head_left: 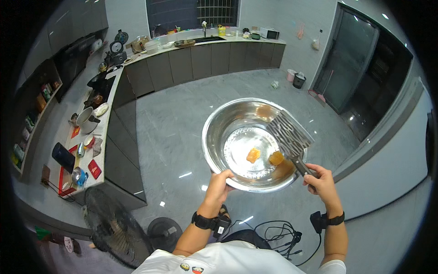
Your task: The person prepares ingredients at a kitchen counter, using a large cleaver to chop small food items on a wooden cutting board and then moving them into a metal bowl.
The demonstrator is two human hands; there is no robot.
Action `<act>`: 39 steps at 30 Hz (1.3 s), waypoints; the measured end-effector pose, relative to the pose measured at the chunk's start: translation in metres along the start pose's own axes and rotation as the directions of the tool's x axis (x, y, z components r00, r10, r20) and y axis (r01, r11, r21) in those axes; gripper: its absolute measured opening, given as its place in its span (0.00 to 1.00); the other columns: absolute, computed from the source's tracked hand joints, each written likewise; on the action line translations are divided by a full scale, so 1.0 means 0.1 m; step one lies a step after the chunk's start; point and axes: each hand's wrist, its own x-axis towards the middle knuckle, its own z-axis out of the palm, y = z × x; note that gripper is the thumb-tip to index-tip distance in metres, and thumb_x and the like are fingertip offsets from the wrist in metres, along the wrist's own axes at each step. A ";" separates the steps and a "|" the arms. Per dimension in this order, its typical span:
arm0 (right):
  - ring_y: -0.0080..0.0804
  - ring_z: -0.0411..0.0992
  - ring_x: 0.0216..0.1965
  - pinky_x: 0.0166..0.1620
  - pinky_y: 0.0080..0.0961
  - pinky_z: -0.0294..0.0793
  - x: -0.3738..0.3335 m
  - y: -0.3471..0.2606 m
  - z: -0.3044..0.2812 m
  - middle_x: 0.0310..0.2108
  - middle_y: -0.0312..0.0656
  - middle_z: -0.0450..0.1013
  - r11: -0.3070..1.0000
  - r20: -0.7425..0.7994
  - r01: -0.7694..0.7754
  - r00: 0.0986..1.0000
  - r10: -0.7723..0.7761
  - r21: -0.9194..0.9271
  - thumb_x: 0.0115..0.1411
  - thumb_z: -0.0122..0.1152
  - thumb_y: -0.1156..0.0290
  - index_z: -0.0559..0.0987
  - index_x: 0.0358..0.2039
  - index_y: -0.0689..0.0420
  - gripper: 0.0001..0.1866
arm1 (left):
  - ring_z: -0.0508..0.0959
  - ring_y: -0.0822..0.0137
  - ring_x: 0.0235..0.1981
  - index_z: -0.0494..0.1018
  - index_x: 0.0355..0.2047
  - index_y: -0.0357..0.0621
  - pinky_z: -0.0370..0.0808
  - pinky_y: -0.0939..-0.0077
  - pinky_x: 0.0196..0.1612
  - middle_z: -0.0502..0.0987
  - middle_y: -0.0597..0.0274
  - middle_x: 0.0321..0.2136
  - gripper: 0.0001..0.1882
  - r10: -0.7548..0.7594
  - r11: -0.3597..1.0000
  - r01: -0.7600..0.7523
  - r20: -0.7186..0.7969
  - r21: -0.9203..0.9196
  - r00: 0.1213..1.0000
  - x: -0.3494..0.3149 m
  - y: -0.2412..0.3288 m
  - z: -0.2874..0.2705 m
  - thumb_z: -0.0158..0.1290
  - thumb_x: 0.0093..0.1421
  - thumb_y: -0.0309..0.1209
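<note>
A wide, shiny metal basin [215, 137] is held up in front of me over the floor. My left hand [218, 186] grips its near left rim, the thumb laid over the edge. In my right hand [322, 183] is the dark handle of a slotted spatula [288, 134], its broad patterned metal blade slanting over the basin's right side. Two orange-yellow lumps show inside, one piece [253, 155] on the bottom and another piece [275, 158] to its right near the spatula's neck. Their kind I cannot tell. Brownish patches colour the inner wall, perhaps reflections.
A counter [109, 132] with pans, bowls and a dark cylinder runs along the left and far wall. A standing fan [116, 228] is at my lower left. Black cables [280, 233] lie on the floor near my feet. A sliding glass door [346, 59] stands at the right.
</note>
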 end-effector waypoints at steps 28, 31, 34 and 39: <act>0.17 0.62 0.13 0.15 0.15 0.58 7.72 -1.46 1.85 0.19 0.39 0.72 0.986 0.579 0.076 0.815 0.023 -0.146 0.57 0.61 0.71 0.74 0.46 0.67 0.18 | 0.71 0.70 0.14 0.71 0.23 0.38 0.66 0.78 0.15 0.73 0.62 0.19 0.02 0.182 0.971 -0.227 -0.398 -0.070 0.899 5.78 2.87 -0.19 0.47 0.49 0.22; 0.17 0.63 0.13 0.15 0.14 0.58 8.60 -1.71 2.16 0.20 0.39 0.73 0.977 0.645 0.113 0.764 0.031 -0.180 0.59 0.59 0.68 0.74 0.46 0.66 0.18 | 0.72 0.68 0.15 0.71 0.26 0.37 0.67 0.77 0.16 0.73 0.61 0.19 0.04 0.175 0.964 -0.241 -0.423 -0.108 0.889 6.40 3.14 -0.35 0.47 0.49 0.22; 0.16 0.62 0.13 0.16 0.14 0.58 9.22 -1.89 2.54 0.21 0.39 0.73 0.966 0.698 0.134 0.713 0.060 -0.220 0.61 0.58 0.66 0.73 0.46 0.66 0.18 | 0.74 0.66 0.17 0.71 0.31 0.35 0.70 0.74 0.19 0.74 0.59 0.21 0.09 0.148 0.955 -0.253 -0.490 -0.157 0.859 6.84 3.42 -0.60 0.48 0.48 0.23; 0.16 0.63 0.13 0.16 0.14 0.61 10.52 -2.05 3.31 0.22 0.40 0.74 0.959 0.770 0.186 0.636 0.046 -0.212 0.60 0.58 0.65 0.72 0.49 0.66 0.20 | 0.75 0.66 0.19 0.71 0.28 0.35 0.72 0.75 0.20 0.75 0.59 0.23 0.06 0.184 0.916 -0.342 -0.538 -0.210 0.823 8.00 3.94 -0.99 0.48 0.48 0.22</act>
